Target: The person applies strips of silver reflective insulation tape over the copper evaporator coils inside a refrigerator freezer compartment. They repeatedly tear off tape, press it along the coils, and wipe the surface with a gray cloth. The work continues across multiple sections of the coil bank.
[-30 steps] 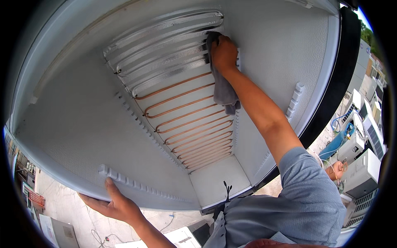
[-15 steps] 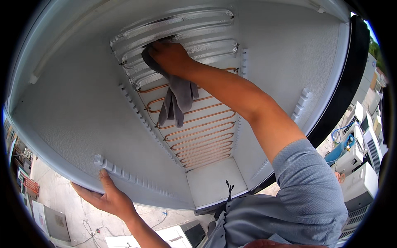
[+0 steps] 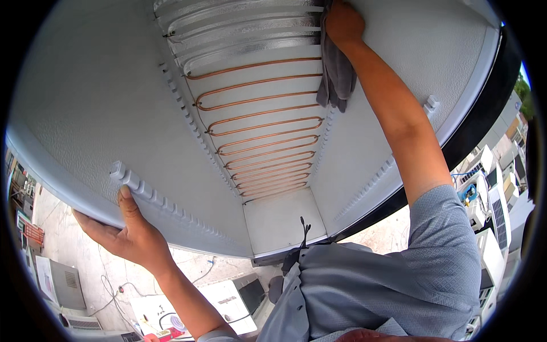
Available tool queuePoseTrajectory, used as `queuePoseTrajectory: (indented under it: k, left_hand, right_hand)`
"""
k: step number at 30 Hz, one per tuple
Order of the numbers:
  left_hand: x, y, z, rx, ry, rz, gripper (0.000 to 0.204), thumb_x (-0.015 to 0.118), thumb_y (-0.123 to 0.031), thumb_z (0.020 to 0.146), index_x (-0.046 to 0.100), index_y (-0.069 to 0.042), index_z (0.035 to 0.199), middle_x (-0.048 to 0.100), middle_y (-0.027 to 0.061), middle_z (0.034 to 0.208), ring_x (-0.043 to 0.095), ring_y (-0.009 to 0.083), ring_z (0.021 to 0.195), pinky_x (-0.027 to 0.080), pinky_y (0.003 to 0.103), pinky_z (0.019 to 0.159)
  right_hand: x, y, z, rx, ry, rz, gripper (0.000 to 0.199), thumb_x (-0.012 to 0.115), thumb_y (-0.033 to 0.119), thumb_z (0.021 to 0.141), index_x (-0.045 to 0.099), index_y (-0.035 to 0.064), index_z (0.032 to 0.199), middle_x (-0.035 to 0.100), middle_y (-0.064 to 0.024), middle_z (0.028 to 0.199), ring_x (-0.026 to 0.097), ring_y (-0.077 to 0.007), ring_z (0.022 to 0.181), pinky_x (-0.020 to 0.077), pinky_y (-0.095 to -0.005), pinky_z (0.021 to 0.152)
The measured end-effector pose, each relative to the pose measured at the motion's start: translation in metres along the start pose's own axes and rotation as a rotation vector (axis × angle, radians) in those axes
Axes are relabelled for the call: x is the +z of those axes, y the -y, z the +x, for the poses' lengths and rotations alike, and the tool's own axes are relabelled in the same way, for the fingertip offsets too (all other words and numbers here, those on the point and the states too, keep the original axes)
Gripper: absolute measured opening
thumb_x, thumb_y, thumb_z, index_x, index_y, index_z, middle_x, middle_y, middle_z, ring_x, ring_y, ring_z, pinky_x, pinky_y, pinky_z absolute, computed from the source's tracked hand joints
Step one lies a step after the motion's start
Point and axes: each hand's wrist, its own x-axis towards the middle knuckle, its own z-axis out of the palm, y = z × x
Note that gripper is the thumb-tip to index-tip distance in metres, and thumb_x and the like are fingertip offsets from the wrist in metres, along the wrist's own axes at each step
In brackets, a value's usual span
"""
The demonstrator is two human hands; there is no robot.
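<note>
Wiping: grey cloth [image 3: 337, 74] is pressed by the right hand [image 3: 342, 23], closed on it, at upper centre of the head view.
Bracing: left hand [image 3: 128, 231] grips the cabinet edge [image 3: 68, 196], lower left.
Advice: copper tubing [image 3: 262, 122] should be wiped gently.

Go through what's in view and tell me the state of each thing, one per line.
Left hand: gripping the front edge of the white cabinet's side wall.
Right hand: pressing a grey cloth against the back wall.
Grey cloth: bunched, hanging below the hand.
Copper tubing: bare, fixed in loops.
White cabinet: open, no shelves inside.
</note>
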Motion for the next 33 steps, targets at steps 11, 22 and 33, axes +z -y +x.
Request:
queuePoseTrajectory:
  k: [11, 22, 33]
  left_hand:
    - [0.000, 0.009, 0.000, 0.054, -0.014, -0.042, 0.089, 0.075, -0.043, 0.094, 0.031, 0.000, 0.158, 0.043, 0.0262, 0.150, 0.044, 0.0399, 0.141, 0.039, 0.050, 0.116]
    - [-0.001, 0.009, -0.002, 0.105, -0.027, 0.027, 0.084, 0.075, -0.035, 0.096, 0.031, 0.002, 0.157, 0.039, 0.0267, 0.155, 0.040, 0.0392, 0.146, 0.037, 0.051, 0.117]
    - [0.000, 0.012, 0.000, 0.121, -0.043, -0.036, 0.082, 0.076, -0.035, 0.095, 0.034, -0.003, 0.157, 0.046, 0.0225, 0.151, 0.051, 0.0365, 0.138, 0.045, 0.048, 0.112]
  right_hand:
    - [0.001, 0.157, -0.090, -0.309, 0.039, 0.400, 0.032, 0.064, 0.021, 0.093, 0.061, 0.0058, 0.121, 0.068, -0.0156, 0.106, 0.071, -0.0379, 0.085, 0.0596, -0.0468, 0.069]
    - [0.015, 0.331, -0.063, -0.614, 0.001, 0.491, 0.019, 0.065, 0.019, 0.090, 0.069, 0.0111, 0.107, 0.069, -0.0098, 0.102, 0.071, -0.0336, 0.092, 0.0590, -0.0454, 0.074]
    - [0.016, 0.315, -0.094, -1.001, -0.019, 0.438, 0.019, 0.063, 0.011, 0.086, 0.069, 0.0098, 0.104, 0.062, -0.0093, 0.111, 0.067, -0.0281, 0.100, 0.0605, -0.0420, 0.072]
